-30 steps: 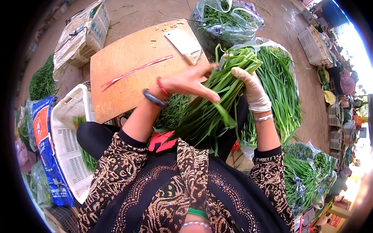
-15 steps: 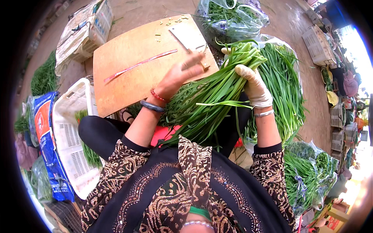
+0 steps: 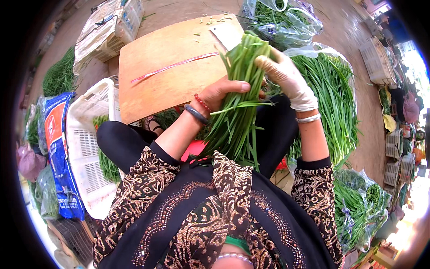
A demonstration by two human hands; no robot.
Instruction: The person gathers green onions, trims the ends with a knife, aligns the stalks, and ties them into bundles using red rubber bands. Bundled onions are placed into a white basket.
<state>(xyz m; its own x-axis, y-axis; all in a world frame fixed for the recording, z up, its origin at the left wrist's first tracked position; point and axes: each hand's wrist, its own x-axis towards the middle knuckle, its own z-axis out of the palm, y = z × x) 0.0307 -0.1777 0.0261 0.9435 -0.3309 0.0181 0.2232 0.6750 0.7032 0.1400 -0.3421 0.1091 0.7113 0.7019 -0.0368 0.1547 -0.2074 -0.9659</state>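
Note:
A thick bunch of garlic chives (image 3: 248, 60) is held up over my lap, its pale cut ends pointing away from me and its leaves hanging toward my chest. Bare, with a red bead bracelet and a dark bangle, my left hand (image 3: 225, 91) wraps round the bunch's middle, thumb across the front. My right hand (image 3: 286, 80), in a whitish glove, grips the bunch's right side near the cut ends; some of its fingers are hidden behind the stems. Beyond lies a wooden board (image 3: 174, 89) bearing a red strip (image 3: 174, 67) and a broad-bladed knife (image 3: 227, 35), partly covered by the chives.
A large heap of chives (image 3: 329, 101) in a plastic-lined container stands at right. Bagged greens (image 3: 282, 24) sit beyond the board, with another bag (image 3: 358, 201) at lower right. On my left are a white crate (image 3: 89, 148) and a blue sack (image 3: 60, 152).
My left hand, open over the board before, has come down and closed round the chives. My right hand has shifted left, and the bunch has swung more in line with my body.

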